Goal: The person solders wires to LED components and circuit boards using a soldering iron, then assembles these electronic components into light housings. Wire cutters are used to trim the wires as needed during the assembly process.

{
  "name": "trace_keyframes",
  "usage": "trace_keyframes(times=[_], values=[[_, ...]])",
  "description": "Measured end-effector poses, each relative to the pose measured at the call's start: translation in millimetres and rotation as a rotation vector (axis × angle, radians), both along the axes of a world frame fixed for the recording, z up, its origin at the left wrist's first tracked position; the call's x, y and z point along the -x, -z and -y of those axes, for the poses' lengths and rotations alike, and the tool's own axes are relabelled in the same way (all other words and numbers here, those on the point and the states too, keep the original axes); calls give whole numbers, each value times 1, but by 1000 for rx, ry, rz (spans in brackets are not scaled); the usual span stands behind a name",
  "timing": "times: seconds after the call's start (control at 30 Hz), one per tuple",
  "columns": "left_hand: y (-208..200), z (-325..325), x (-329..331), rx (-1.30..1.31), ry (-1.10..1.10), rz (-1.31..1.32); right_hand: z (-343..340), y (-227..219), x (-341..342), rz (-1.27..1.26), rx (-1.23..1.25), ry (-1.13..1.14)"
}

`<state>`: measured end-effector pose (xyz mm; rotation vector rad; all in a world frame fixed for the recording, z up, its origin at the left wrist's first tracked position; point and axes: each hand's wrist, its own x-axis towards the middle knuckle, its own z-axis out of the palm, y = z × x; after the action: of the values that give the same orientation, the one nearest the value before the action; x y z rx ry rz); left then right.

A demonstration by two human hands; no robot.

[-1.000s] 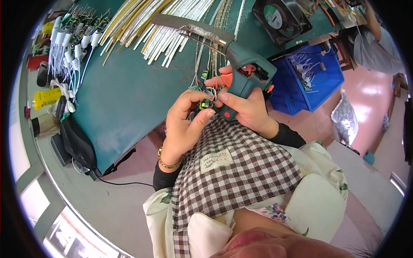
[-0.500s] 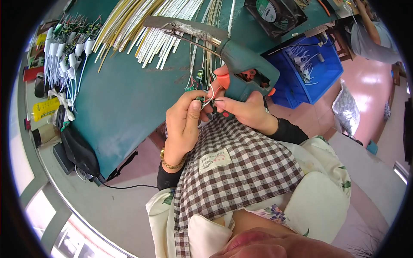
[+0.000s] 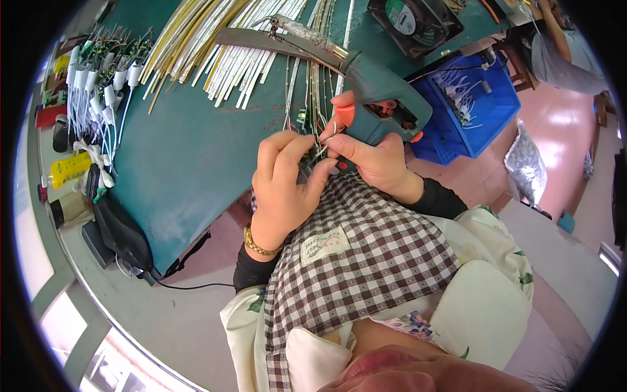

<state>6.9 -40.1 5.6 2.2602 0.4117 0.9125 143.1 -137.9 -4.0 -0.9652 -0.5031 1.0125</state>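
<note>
My right hand (image 3: pixel 382 163) is wrapped round a teal soldering gun (image 3: pixel 385 85) with an orange trigger, its long metal front pointing left over the table. The right thumb presses thin white and red wires (image 3: pixel 320 147) against the fingers. Beside it, my left hand (image 3: pixel 281 176) is closed at the same wires, thumb and fingertips bent around them. A dark small part shows between the left fingers, mostly hidden. Just beyond the hands, narrow LED strips (image 3: pixel 315 85) run away from me, with wires at their near ends.
More pale and yellowish strips (image 3: pixel 222 52) lie across the green table (image 3: pixel 170 170). Small drivers with white wires (image 3: pixel 98 85) are bunched at the left. A black fan (image 3: pixel 415 23) stands at the back right; a blue bin (image 3: pixel 483 121) is below. Another person (image 3: pixel 568 59) sits far right.
The left hand has turned, its thumb moving right toward the wires and its fingers lifting. The soldering gun has tilted and shifted slightly right in the right hand.
</note>
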Motion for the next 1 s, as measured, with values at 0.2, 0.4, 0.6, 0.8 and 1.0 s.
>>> trace_keyframes(times=[0.2, 0.4, 0.6, 0.8, 1.0], values=[[0, -6, -7, -225, 1, 14, -4, 6, -5, 188, -60, 10], [1, -7, -10, -218, -7, -47, -3, 6, -10, 366, -44, 35], [-2, -9, -9, -85, 25, -96, -3, 1, -13, 243, 62, 5], [4, -5, -10, -4, -33, -32, -4, 3, -11, 257, -10, 36], [1, -5, -9, 42, -34, -13, 2, 2, -15, 245, 76, -104]])
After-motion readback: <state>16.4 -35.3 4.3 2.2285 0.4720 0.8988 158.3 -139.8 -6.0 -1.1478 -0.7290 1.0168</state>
